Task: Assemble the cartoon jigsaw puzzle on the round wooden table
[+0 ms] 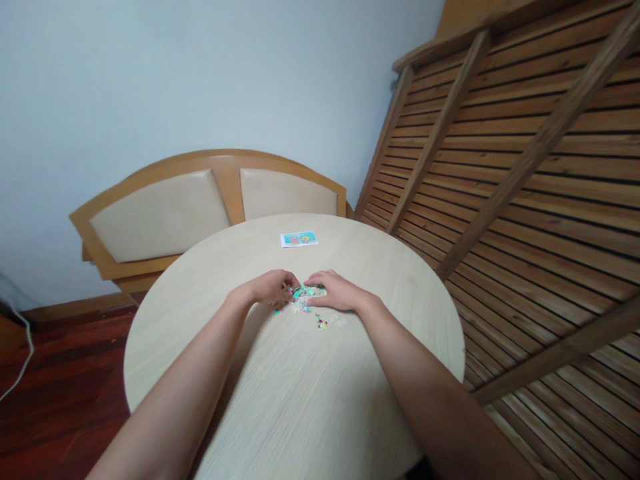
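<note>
A small heap of colourful pieces, apparently jigsaw pieces (pixel 303 291), mostly teal, lies on the round pale wooden table (pixel 290 400). At the heap's left side is my left hand (pixel 273 287), its fingers curled down with dark bits showing at the fingertips; its grip is partly hidden. From the right, my right hand (pixel 337 291) rests against the heap, thumb and fingers apart around its edge. A few loose pieces (pixel 321 323) lie closer to me, below the right hand.
Beyond the hands, a flat card (pixel 299 239) with a teal cartoon picture lies on the table. A padded wooden headboard (pixel 220 155) stands behind, against the wall. Slatted wooden panels (pixel 520 167) lean along the right side. A white cable (pixel 30 340) hangs at far left.
</note>
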### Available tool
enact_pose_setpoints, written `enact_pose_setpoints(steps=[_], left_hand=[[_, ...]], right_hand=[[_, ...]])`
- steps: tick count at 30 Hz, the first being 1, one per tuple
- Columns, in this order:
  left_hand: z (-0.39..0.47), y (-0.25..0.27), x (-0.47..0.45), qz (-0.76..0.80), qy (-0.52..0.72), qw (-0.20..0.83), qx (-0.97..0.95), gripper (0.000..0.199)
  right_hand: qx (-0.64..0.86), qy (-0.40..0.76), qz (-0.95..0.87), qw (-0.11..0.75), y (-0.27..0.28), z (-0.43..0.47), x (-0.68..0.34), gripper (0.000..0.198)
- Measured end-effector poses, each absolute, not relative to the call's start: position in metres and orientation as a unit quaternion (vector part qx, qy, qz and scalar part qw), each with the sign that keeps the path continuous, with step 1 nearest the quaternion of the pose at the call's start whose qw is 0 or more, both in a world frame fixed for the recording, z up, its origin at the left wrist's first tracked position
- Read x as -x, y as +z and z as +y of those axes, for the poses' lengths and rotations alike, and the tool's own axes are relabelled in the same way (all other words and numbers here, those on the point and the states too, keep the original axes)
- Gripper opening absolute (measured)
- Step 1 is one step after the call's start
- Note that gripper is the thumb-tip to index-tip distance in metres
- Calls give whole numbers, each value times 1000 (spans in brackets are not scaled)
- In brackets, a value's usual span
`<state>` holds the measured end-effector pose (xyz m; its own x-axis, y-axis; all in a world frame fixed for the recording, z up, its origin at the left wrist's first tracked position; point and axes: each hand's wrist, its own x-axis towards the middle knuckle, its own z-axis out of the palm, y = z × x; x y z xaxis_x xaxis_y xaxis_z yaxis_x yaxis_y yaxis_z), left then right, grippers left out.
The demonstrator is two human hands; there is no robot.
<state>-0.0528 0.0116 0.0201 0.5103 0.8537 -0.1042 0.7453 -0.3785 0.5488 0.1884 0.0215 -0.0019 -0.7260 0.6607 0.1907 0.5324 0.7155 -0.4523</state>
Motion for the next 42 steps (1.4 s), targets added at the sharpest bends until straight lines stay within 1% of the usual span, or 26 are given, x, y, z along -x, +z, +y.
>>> enact_pose_setpoints(steps=[2,4,7,10,11,12,13,15,16,18,20,24,25,27,28,30,32,35,38,42], left_hand=[[14,20,51,475,120,263,-831,25],[16,21,51,472,157,260,-828,21],[17,22,52,475,224,263,-809,21],[17,23,52,481,255,301,-783,24],[16,23,52,480,259,317,-776,25],[16,23,52,477,260,328,-773,25],[15,24,51,474,259,330,-775,25],[15,25,51,475,248,296,-790,28],[15,26,51,481,239,268,-799,30],[16,27,52,496,222,217,-811,35],[16,29,53,506,211,193,-814,39],[18,27,52,518,194,201,-809,44],[17,24,51,522,193,206,-805,45],[14,17,48,523,197,210,-802,46],[11,11,46,520,197,195,-808,47],[3,-1,42,505,171,157,-832,54],[-7,-12,39,497,133,129,-848,66],[-17,-21,38,506,116,126,-845,75],[-18,-21,39,509,154,158,-832,76],[-9,-23,46,548,299,202,-755,68]], right_hand=[[326,180,-909,187,-1,20,-184,37],[336,179,-903,201,0,20,-182,26],[362,182,-890,211,1,22,-183,21],[382,179,-880,216,0,23,-186,23],[383,178,-879,219,0,22,-187,26],[383,179,-880,218,-1,21,-187,34],[382,185,-881,210,-1,19,-187,47],[385,206,-884,167,-3,14,-185,76],[390,217,-884,138,-3,12,-183,87],[399,228,-883,94,-2,9,-179,96],[399,230,-884,81,0,8,-176,97],[352,256,-898,64,8,7,-190,95],[341,263,-900,67,8,6,-199,97],[341,262,-900,79,6,-1,-217,111],[346,252,-900,81,3,-5,-226,117],[357,235,-901,79,-4,-14,-238,120],[372,215,-898,90,-10,-21,-238,119],[383,198,-897,100,-14,-24,-221,124],[372,188,-901,121,-14,-19,-190,124],[360,173,-904,155,-15,-10,-142,118]])
